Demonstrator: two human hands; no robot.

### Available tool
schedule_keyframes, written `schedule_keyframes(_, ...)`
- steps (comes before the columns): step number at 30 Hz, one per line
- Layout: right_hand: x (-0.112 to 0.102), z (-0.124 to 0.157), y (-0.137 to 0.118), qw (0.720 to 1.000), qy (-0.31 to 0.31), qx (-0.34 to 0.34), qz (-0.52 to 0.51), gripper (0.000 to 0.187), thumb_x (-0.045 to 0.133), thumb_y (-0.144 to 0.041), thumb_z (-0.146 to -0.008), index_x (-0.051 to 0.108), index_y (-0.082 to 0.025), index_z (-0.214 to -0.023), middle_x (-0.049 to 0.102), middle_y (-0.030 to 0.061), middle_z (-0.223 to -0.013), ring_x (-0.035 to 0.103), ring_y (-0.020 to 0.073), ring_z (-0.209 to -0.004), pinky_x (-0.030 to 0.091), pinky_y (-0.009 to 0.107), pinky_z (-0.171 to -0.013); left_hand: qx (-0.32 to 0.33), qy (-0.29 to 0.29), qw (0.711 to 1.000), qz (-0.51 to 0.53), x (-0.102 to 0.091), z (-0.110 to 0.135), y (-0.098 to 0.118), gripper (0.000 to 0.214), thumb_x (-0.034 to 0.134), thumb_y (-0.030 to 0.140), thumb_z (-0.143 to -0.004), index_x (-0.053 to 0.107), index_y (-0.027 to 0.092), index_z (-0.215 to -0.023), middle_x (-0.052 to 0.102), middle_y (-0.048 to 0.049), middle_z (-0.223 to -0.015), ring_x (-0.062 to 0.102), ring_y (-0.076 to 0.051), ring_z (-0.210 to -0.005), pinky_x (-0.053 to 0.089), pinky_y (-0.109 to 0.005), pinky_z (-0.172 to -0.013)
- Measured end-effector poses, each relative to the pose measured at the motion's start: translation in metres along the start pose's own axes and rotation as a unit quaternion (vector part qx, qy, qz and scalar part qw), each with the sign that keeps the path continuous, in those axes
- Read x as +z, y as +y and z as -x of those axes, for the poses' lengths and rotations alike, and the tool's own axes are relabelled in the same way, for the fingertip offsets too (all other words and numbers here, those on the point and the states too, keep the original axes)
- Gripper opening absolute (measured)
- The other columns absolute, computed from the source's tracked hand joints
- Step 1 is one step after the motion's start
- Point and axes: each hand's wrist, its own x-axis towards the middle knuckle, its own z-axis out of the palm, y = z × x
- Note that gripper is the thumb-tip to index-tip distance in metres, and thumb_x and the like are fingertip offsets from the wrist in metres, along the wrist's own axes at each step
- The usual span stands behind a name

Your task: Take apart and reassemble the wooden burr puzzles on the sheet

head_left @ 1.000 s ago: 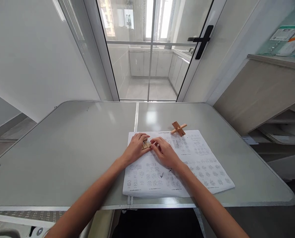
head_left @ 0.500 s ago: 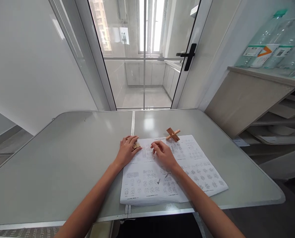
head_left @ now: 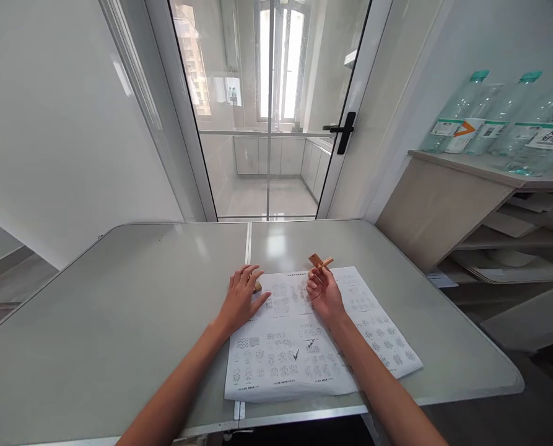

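My left hand rests at the upper left edge of a printed paper sheet, its fingers spread and thumb apart. Beneath those fingers a small light wooden block shows in part; the rest is hidden. My right hand is over the sheet's upper part, turned on its side with the fingers curled in. Whether anything small lies inside them I cannot make out. Just beyond its fingertips is a cross of brown wooden pieces, partly covered by the hand, at the sheet's top edge.
The grey table has a seam down its middle. A glass door with a black handle stands behind it. On the right, a shelf unit carries several clear plastic bottles.
My right hand has moved right, up to the wooden cross, and turned over. My left fingers have lifted and spread from the small block. The view has tilted up a little.
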Motion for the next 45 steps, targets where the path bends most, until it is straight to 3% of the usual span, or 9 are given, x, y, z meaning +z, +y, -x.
schedule_keyframes(4,0.008,0.006,0.005,0.999,0.0,0.005,0.035,0.031,0.067,-0.052,-0.086,0.058,-0.023,-0.079,0.059,-0.001,-0.068,0.049,0.0113,-0.051,0.044,0.024,-0.046,0.017,0.01,1.0,0.009,-0.002,0.0,0.004,0.037,0.061,0.034,-0.102,0.052,0.025,-0.137,0.055,-0.0116,-0.147,0.044,-0.032,-0.144,0.041,-0.053,-0.116)
schedule_keyframes(9,0.023,0.021,0.017,0.989,-0.05,-0.013,0.141,0.04,0.061,-0.055,-0.094,0.064,-0.019,-0.076,0.057,-0.0002,-0.061,0.047,0.0129,-0.049,0.038,0.025,-0.045,0.015,0.037,0.998,0.053,-0.005,-0.001,0.009,0.031,0.056,0.033,-0.104,0.053,0.026,-0.134,0.06,-0.0104,-0.14,0.053,-0.029,-0.135,0.045,-0.052,-0.113)
schedule_keyframes(17,0.035,0.04,0.021,0.947,-0.162,-0.061,0.272,0.043,0.057,-0.053,-0.098,0.065,-0.021,-0.07,0.058,-0.0015,-0.058,0.047,0.0128,-0.048,0.039,0.028,-0.055,-0.051,0.037,0.986,0.155,-0.002,0.001,0.016,0.064,0.065,0.037,-0.099,0.033,0.034,-0.155,0.052,-0.0124,-0.15,0.056,-0.029,-0.135,0.052,-0.05,-0.11)
schedule_keyframes(21,0.034,0.038,0.017,0.942,-0.189,-0.044,0.275,0.046,0.051,-0.052,-0.1,0.061,-0.022,-0.066,0.056,-0.0016,-0.055,0.046,0.0134,-0.047,0.038,0.028,-0.053,-0.049,-0.019,0.974,0.219,-0.006,0.001,0.021,0.092,0.078,0.039,-0.089,0.023,0.039,-0.162,0.046,-0.0121,-0.157,0.054,-0.03,-0.137,0.055,-0.05,-0.107)
schedule_keyframes(25,0.033,0.036,0.011,0.942,-0.209,-0.022,0.261,0.05,0.047,-0.047,-0.098,0.054,-0.023,-0.055,0.051,-0.0006,-0.05,0.044,0.0134,-0.046,0.037,0.028,-0.052,-0.042,-0.045,0.965,0.256,-0.009,0.001,0.026,0.095,0.084,0.042,-0.084,0.029,0.038,-0.161,0.049,-0.0119,-0.156,0.055,-0.031,-0.137,0.052,-0.05,-0.11)
schedule_keyframes(30,0.035,0.039,0.004,0.939,-0.235,0.011,0.25,0.054,0.045,-0.044,-0.096,0.051,-0.023,-0.046,0.046,0.0005,-0.042,0.038,0.013,-0.042,0.036,0.029,-0.05,-0.027,-0.046,0.962,0.267,-0.01,0.002,0.028,0.097,0.093,0.047,-0.073,0.041,0.034,-0.154,0.059,-0.0107,-0.146,0.062,-0.031,-0.128,0.051,-0.049,-0.111)
schedule_keyframes(34,0.035,0.04,0.003,0.942,-0.232,0.016,0.241,0.051,0.048,-0.047,-0.096,0.056,-0.023,-0.052,0.05,0.0006,-0.045,0.039,0.0136,-0.044,0.038,0.029,-0.05,-0.046,-0.03,0.958,0.282,-0.008,0.002,0.028,0.095,0.094,0.051,-0.068,0.048,0.033,-0.149,0.068,-0.0089,-0.13,0.066,-0.03,-0.119,0.054,-0.047,-0.105)
schedule_keyframes(45,0.031,0.035,0.011,0.942,-0.234,0.017,0.241,0.054,0.052,-0.06,-0.097,0.056,-0.023,-0.059,0.053,-0.0003,-0.051,0.043,0.0139,-0.047,0.04,0.028,-0.052,-0.076,-0.016,0.949,0.305,-0.005,0.004,0.029,0.101,0.1,0.05,-0.059,0.05,0.034,-0.145,0.069,-0.0071,-0.122,0.067,-0.03,-0.117,0.055,-0.048,-0.105)
